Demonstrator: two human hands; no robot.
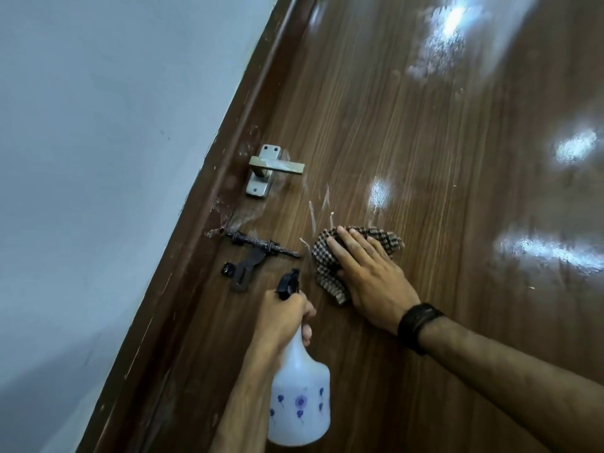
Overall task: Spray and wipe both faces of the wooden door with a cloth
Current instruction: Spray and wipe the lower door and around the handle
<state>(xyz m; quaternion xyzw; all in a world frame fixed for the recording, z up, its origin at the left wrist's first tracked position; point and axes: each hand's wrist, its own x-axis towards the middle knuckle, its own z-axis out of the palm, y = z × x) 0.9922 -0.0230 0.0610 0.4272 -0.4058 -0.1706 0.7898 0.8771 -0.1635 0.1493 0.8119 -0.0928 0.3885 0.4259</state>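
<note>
I note the right hand [366, 276] laid flat, fingers extended, its grip not clenched but pressing a checked cloth [330, 273] against the wooden door [441, 142]; the cloth shows beyond the fingertips and below the thumb side. A dark band [416, 325] sits on that wrist. The left hand [282, 317] has its grip clenched around the neck of a white spray bottle [300, 397], whose black nozzle [288, 282] points toward the door. Just left of the cloth I see a dark sliding bolt [258, 253], and above it a metal handle [271, 170]. Pale streaks mark the door near the handle. A grey wall [98, 158] borders the door frame [209, 223].
</note>
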